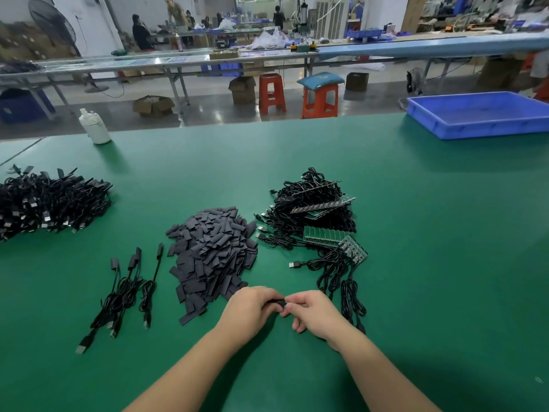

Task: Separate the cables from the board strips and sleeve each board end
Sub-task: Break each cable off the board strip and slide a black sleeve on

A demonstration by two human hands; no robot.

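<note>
A small black sleeve sits right between both hands, low at the centre of the green worktop. The left hand curls around it; the right hand pinches what looks like a board end, mostly hidden, at its mouth. Best move, I'd say: keep the sleeve's mouth open, feed the board in straight, no twisting, with the cable trailing clear. Just behind lies the heap of spare sleeves; to the right, the tangle of cables and board strips waits. On the left, 3 or so finished cables, a big pile beyond.
</note>
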